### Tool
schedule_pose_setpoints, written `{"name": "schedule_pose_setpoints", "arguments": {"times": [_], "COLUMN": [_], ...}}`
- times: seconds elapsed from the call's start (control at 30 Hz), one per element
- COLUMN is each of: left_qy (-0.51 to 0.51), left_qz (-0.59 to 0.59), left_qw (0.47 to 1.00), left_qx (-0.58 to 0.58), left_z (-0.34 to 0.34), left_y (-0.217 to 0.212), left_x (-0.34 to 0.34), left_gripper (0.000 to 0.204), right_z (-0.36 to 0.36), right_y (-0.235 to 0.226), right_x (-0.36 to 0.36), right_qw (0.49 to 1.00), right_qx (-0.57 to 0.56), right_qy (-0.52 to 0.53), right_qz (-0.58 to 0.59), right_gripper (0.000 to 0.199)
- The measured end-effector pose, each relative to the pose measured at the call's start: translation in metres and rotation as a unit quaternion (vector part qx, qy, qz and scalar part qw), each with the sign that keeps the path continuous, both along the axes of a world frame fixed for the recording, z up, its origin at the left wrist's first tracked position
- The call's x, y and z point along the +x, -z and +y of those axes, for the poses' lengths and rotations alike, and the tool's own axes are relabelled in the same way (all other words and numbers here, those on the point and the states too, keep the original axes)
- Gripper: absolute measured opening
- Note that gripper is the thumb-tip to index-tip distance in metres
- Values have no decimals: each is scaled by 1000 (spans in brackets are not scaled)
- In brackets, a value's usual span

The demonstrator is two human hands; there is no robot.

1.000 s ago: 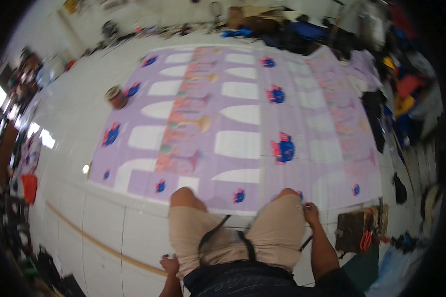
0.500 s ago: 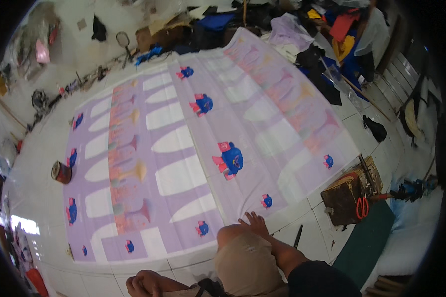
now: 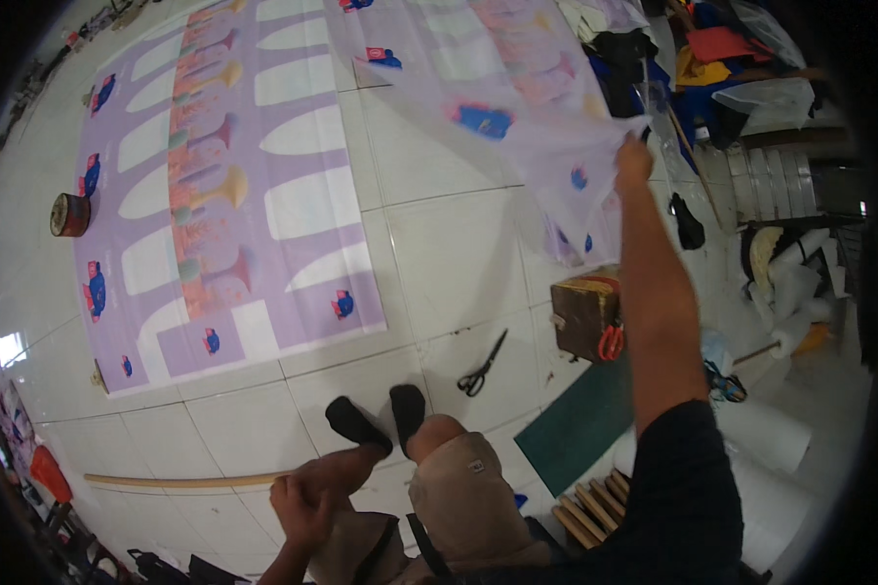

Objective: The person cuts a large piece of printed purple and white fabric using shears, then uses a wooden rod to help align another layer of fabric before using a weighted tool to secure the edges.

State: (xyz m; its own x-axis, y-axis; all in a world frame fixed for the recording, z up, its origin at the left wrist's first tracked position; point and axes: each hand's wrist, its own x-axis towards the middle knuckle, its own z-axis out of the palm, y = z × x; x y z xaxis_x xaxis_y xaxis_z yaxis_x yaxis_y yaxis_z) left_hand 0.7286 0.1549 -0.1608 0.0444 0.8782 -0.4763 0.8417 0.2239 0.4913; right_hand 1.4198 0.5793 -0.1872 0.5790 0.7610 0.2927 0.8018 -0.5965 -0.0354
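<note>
My right hand reaches far out to the right. It is closed on the corner of a thin lilac printed sheet with blue and pink figures, pulling it up in folds off the floor. Another lilac sheet, with white arches and an orange-pink strip, lies flat at the left. My left hand rests by my bent left knee with its fingers curled; what is inside them, if anything, is hidden. Black-handled scissors lie on the tiles in front of my feet.
A brown box with red-handled scissors stands at the right, beside a dark green mat. A round tin sits on the left sheet's edge. A long wooden strip lies near my left hand. Wooden pieces lie lower right.
My right hand has gone from resting on the right sheet's near edge to holding its corner up, far right. That sheet has been drawn away, baring tiles and the scissors. The view has shifted.
</note>
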Motion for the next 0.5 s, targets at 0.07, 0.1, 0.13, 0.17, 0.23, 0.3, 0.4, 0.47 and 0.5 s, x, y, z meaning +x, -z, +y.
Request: {"name": "schedule_pose_setpoints", "arguments": {"times": [0.07,0.1,0.13,0.17,0.23,0.3,0.4,0.47,0.5], "left_qy": [16,8,3,0,14,1,-50,-122,-151], "left_qz": [0,-15,-34,-53,-49,-59,-80,-142,-179], "left_qw": [1000,999,998,997,998,998,996,982,972], "left_qx": [-22,-36,-46,-52,-34,-21,-4,-19,-25], "left_z": [-8,-14,-21,-22,-29,-15,20,71,96], "left_y": [-21,-29,-30,-29,-34,-54,-75,-103,-117], "left_x": [17,25,34,42,54,67,83,103,115], "left_gripper": [43,40,38,35,30,27,29,28,29], "right_z": [17,18,16,18,16,22,8,-23,-50], "right_y": [-100,-140,-173,-207,-261,-310,-374,-394,-381], "right_x": [-1,-1,5,15,26,27,-5,-21,-7], "right_qw": [976,932,927,921,911,906,855,941,954], "right_qx": [100,183,217,257,310,349,423,271,195], "right_qy": [85,111,113,114,107,87,-11,-141,-203], "right_qz": [174,293,283,271,249,224,300,148,108], "right_gripper": [42,46,48,50,51,49,48,44,40]}}
